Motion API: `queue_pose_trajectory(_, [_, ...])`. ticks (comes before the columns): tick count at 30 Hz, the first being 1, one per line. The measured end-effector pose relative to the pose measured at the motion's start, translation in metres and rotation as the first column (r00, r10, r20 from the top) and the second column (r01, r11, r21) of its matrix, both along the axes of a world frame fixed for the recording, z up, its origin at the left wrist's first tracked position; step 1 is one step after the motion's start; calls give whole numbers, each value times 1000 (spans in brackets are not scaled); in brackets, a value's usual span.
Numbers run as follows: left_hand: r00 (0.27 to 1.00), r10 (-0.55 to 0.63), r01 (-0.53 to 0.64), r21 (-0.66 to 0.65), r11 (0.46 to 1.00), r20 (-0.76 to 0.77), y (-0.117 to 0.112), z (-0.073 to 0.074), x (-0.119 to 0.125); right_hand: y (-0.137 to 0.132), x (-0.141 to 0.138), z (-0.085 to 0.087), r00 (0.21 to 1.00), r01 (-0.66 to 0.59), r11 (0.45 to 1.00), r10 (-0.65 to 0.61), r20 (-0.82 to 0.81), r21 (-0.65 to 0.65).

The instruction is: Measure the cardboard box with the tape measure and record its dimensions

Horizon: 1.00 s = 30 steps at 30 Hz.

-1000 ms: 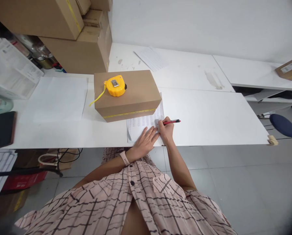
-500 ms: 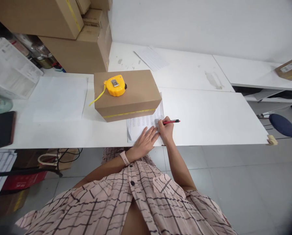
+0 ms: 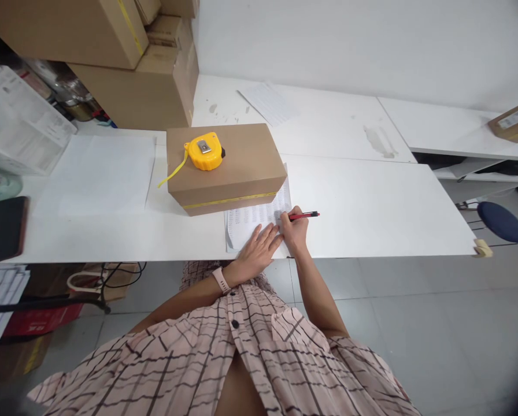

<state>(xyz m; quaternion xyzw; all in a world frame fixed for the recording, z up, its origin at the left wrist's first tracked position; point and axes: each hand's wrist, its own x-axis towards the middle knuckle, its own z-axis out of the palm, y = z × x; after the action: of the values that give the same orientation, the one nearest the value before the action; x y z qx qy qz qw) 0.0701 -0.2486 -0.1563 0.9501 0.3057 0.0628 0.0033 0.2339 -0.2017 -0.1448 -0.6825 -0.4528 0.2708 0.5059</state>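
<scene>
My right hand [image 3: 294, 231] is closed round a red and black pen [image 3: 303, 215], its tip end down at the right side of a printed sheet [image 3: 245, 226]. Flat on the lower part of that sheet lies my left hand [image 3: 259, 249], fingers stretched out and holding nothing. A brown cardboard box [image 3: 241, 162] with a yellow strip along its front covers the sheet's upper part. On top of the box rests a yellow tape measure [image 3: 204, 151], a short length of its strap or tape hanging over the left edge.
Large cardboard boxes [image 3: 133, 86] are stacked at the back left. White paper [image 3: 107, 173] and a dark phone [image 3: 5, 230] lie on the white table [image 3: 372, 214] to the left. Another sheet [image 3: 270, 103] lies near the wall. A blue stool [image 3: 500, 221] stands at the right.
</scene>
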Motion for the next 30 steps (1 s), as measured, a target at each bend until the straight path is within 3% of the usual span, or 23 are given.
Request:
queue_pose_trajectory(11, [1000, 0, 1, -25, 1000, 3, -1, 8, -1, 0, 0, 1, 1000, 4, 1000, -4, 8, 1])
queue_pose_trajectory(16, [1000, -1, 0, -72, 997, -17, 1, 12, -1, -3, 0, 1, 998, 66, 994, -66, 0, 83])
queue_pose_trajectory(19, [1000, 4, -3, -145, 989, 7, 0, 11, 0, -9, 4, 0, 996, -22, 992, 10, 94, 127])
queue_pose_trajectory(21, [997, 11, 6, -230, 973, 71, 0, 16, -3, -13, 7, -2, 959, -141, 982, 102, 265, 130])
queue_pose_trajectory(24, [948, 79, 13, -286, 958, 308, 7, 43, -18, -14, 11, -9, 822, -253, 965, 179, 540, 64])
queue_pose_trajectory(26, [840, 163, -61, -207, 976, 517, 20, 71, -34, -12, 11, -15, 747, -246, 969, 174, 642, 23])
queue_pose_trajectory(28, [698, 237, -241, -90, 966, 676, 42, 100, -53, -8, 9, -21, 718, -213, 977, 137, 682, 28])
queue_pose_trajectory(30, [585, 318, -455, -23, 890, 746, 71, 124, -71, -6, 8, -25, 729, -176, 982, 85, 680, 66])
